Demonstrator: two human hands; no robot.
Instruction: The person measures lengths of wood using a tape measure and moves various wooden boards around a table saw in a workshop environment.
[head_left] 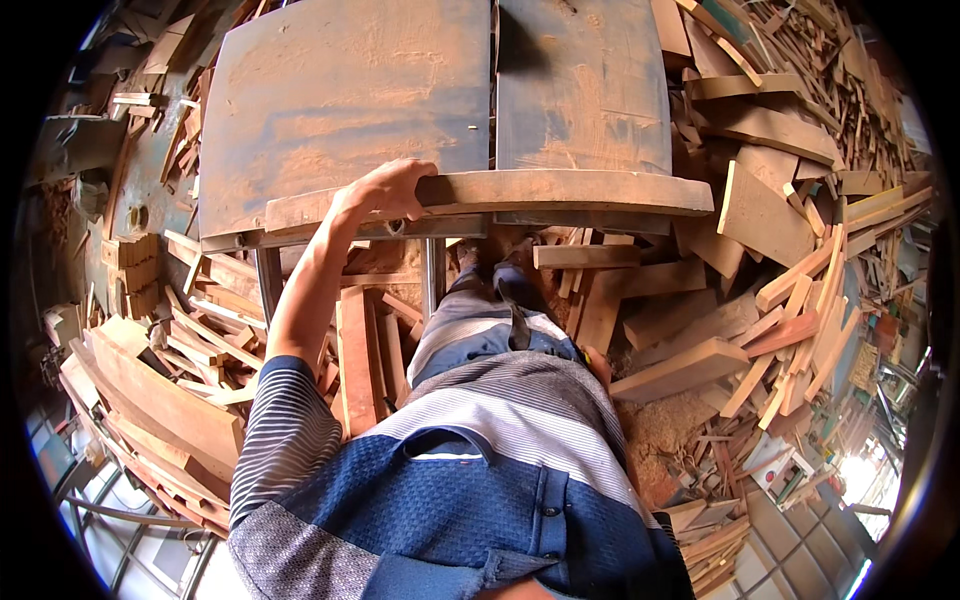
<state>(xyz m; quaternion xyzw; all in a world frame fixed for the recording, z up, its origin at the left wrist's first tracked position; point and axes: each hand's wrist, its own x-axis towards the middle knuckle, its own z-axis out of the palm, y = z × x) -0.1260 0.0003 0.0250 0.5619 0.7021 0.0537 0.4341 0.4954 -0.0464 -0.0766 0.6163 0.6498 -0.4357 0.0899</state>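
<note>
The left hand (385, 190) grasps a long, curved wooden board (560, 190), closed around it left of the board's middle. The board runs crosswise along the near edge of a broad tabletop (350, 90) — its right end sticks out past the right side. The tabletop is split by a narrow gap running away from the person, and orange-brown sawdust is smeared over both halves. A metal leg (432, 275) stands under the near edge, in front of the person's feet. The right hand (597, 366) is down beside the hip, mostly hidden by the body — I cannot tell whether it holds anything. Offcuts and planks lie heaped on both sides: a stack of curved planks (165, 400) at the left, a squarish wooden panel (765, 222) at the right, and loose sawdust (665, 430) on the floor near the right hip.
</note>
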